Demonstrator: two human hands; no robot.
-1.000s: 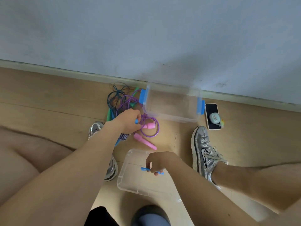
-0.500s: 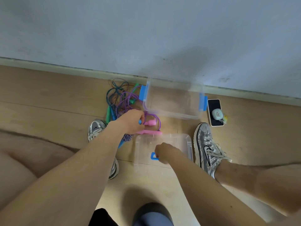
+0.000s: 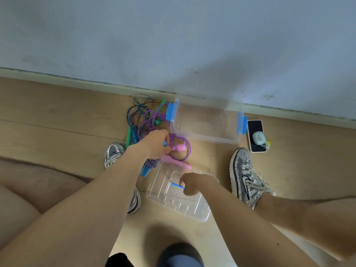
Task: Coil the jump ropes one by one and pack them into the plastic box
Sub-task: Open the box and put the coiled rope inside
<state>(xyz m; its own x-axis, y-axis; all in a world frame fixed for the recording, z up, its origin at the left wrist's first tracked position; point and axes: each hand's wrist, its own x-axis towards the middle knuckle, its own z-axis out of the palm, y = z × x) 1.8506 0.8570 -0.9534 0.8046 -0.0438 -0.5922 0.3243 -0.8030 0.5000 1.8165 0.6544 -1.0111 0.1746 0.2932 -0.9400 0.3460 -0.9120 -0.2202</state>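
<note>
A clear plastic box (image 3: 207, 120) with blue side latches stands open by the wall. Left of it lies a tangle of jump ropes: a purple rope with pink handles (image 3: 179, 148), a dark blue-green rope (image 3: 138, 110) with green and blue handles, and a blue-white braided rope (image 3: 151, 163). My left hand (image 3: 155, 144) grips the ropes where the purple one meets the braided one, with a blue handle showing between its fingers. My right hand (image 3: 192, 184) holds the clear lid (image 3: 173, 197) by its blue handle, low over the floor between my feet.
A phone (image 3: 257, 135) with a small round case on it lies right of the box. My silver trainers (image 3: 247, 176) flank the work area, and my left shoe (image 3: 113, 153) sits under my left forearm. The wall and skirting run just behind the box.
My right hand has swung the lid from near the box back towards me and tilted it. My left hand has stayed on the ropes.
</note>
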